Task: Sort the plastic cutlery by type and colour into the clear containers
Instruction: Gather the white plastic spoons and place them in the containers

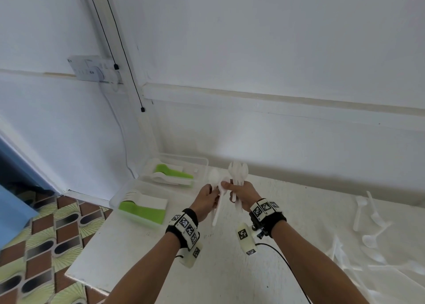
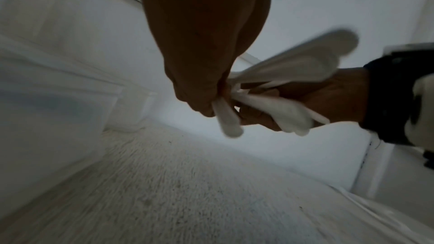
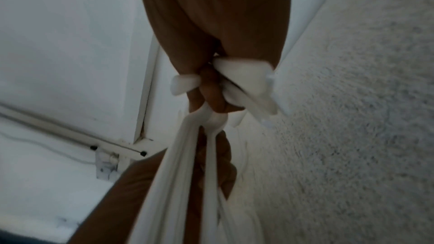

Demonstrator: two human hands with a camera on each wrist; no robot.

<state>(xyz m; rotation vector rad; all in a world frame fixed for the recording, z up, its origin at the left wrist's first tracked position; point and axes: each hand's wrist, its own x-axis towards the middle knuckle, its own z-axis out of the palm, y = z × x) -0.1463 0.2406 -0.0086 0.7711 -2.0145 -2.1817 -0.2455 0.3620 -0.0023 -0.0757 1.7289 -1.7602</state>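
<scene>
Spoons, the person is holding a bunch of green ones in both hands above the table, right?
Not green: the head view shows the spoons in the left hand and right hand are white. Green cutlery lies only in the containers. Both hands do hold them above the table.

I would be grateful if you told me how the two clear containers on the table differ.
The near container lies closer to the table's front edge; the far container sits behind it by the wall. In the near container the green stack looks broad and fills much of it; in the far container the green pieces form a narrower strip. Both are clear and hold white and green cutlery.
</scene>
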